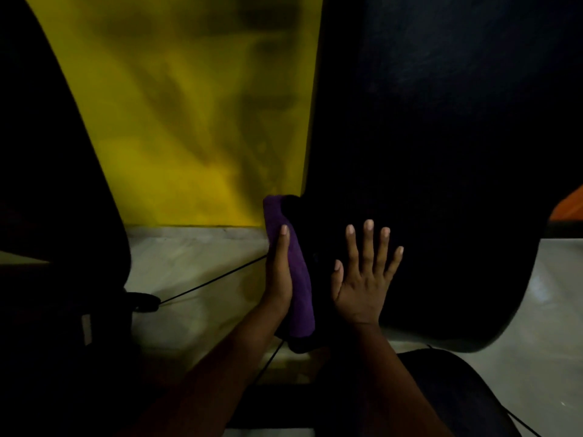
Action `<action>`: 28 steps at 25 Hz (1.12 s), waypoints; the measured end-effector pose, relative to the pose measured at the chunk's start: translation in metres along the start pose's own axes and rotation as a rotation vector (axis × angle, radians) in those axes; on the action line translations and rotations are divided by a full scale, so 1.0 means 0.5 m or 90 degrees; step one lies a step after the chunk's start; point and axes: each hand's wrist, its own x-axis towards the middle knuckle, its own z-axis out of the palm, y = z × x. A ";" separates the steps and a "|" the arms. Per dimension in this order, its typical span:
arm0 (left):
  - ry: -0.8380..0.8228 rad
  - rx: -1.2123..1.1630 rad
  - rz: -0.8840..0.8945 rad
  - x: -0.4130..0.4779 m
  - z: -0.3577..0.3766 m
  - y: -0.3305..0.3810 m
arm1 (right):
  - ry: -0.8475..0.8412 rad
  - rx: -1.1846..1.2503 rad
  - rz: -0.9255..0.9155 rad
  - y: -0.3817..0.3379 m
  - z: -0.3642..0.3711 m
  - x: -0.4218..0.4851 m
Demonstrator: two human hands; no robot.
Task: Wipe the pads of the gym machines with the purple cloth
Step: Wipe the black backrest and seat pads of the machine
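A large black pad [441, 137] of a gym machine fills the right half of the view. The purple cloth [295, 279] lies folded against the pad's left edge. My left hand [279, 269] presses the cloth to that edge with its thumb straight along the fabric; its other fingers are hidden behind the cloth. My right hand [362, 272] lies flat on the pad's face just right of the cloth, fingers straight and spread.
A yellow wall [195, 105] stands behind. Another black padded part [47, 184] rises at the left. Pale floor [195, 266] lies below, crossed by thin black cables [214, 280]. An orange piece [568, 206] shows at the right edge. A dark rounded shape [457, 389] sits bottom right.
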 end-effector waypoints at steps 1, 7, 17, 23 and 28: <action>0.008 -0.001 -0.011 -0.001 -0.012 -0.018 | 0.007 0.000 0.000 -0.002 0.001 0.001; 0.043 0.034 -0.098 -0.016 -0.062 -0.088 | 0.004 -0.011 0.013 0.000 0.005 -0.002; 0.093 0.064 -0.191 -0.127 -0.062 0.051 | -0.201 0.216 0.231 -0.093 -0.165 0.001; 0.129 0.062 -0.309 -0.274 -0.041 0.207 | -0.350 0.481 0.422 -0.214 -0.401 0.004; 0.007 0.118 -0.434 -0.382 -0.049 0.319 | -0.479 0.688 0.526 -0.316 -0.606 0.009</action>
